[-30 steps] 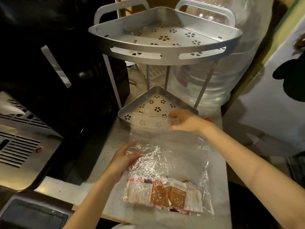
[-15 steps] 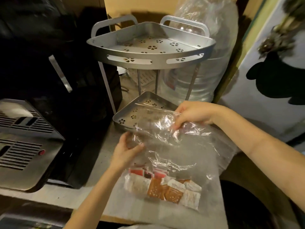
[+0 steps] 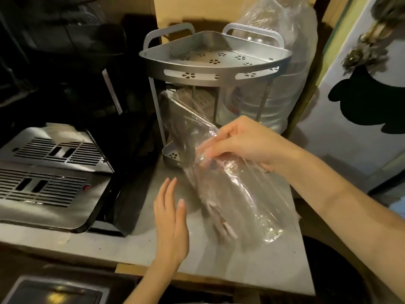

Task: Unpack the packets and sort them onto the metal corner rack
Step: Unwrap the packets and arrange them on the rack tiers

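A clear plastic bag (image 3: 221, 185) hung in the middle of the frame, pinched near its upper part by the right hand (image 3: 247, 143), whose fingers were closed together on the film. Inside it, blurred by motion, the packets (image 3: 221, 222) had slid to the lower end as a pale and reddish bunch; how many there were could not be told. The bag's long axis ran diagonally, its open end toward the upper left in front of the rack, its loaded end toward the lower right, just over the counter (image 3: 252, 266).

The left hand (image 3: 171, 220) was in the lower centre, fingers spread and straight, gripping nothing, just beside the bag's left edge; whether it touched the film could not be told.

The metal corner rack (image 3: 210, 69) stood at the upper centre on the counter. Its top shelf, pierced with flower-shaped holes, held nothing. The lower shelf (image 3: 173, 155) showed only at its left corner, the rest covered by the bag.

Behind the rack on the right stood a large water bottle (image 3: 291, 62) wrapped in plastic. A steel appliance (image 3: 50, 172) with slotted vents filled the left of the frame.
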`<move>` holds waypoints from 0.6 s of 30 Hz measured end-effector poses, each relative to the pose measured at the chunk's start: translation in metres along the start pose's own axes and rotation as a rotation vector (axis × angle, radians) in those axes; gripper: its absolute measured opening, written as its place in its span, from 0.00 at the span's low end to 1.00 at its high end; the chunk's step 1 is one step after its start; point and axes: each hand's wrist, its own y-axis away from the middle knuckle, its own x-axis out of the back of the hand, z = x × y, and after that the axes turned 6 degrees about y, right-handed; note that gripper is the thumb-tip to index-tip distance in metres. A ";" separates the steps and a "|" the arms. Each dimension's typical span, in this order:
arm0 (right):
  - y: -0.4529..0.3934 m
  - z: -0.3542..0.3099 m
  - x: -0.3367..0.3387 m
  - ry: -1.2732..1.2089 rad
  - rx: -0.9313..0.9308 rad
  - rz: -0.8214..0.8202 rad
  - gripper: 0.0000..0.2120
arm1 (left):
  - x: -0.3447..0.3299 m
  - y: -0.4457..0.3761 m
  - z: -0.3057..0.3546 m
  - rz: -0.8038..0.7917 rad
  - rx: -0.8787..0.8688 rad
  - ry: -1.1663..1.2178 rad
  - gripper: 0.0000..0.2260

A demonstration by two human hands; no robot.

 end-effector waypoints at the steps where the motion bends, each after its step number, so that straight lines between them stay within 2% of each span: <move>1: 0.000 -0.002 -0.004 -0.039 0.014 0.019 0.03 | 0.004 -0.002 -0.002 -0.009 -0.002 0.014 0.17; 4: -0.001 0.013 -0.010 -0.192 0.005 0.096 0.07 | 0.015 -0.017 -0.006 -0.022 -0.022 -0.032 0.21; 6: 0.003 0.043 -0.013 -0.330 -0.074 0.173 0.06 | 0.017 -0.025 -0.013 -0.075 0.020 -0.147 0.24; 8: 0.013 0.086 -0.020 -0.407 -0.207 0.227 0.10 | 0.011 -0.025 -0.022 -0.197 0.095 -0.298 0.24; 10: 0.028 0.129 -0.028 -0.461 -0.343 0.258 0.08 | -0.001 -0.017 -0.031 -0.340 0.146 -0.443 0.23; 13: 0.050 0.183 -0.037 -0.592 -0.478 0.324 0.05 | -0.020 -0.002 -0.044 -0.471 0.023 -0.685 0.24; 16: 0.066 0.215 -0.043 -0.625 -0.613 0.386 0.15 | -0.036 0.004 -0.050 -0.480 -0.068 -0.832 0.28; 18: 0.072 0.226 -0.047 -0.626 -0.632 0.415 0.17 | -0.044 0.008 -0.053 -0.483 -0.118 -0.910 0.29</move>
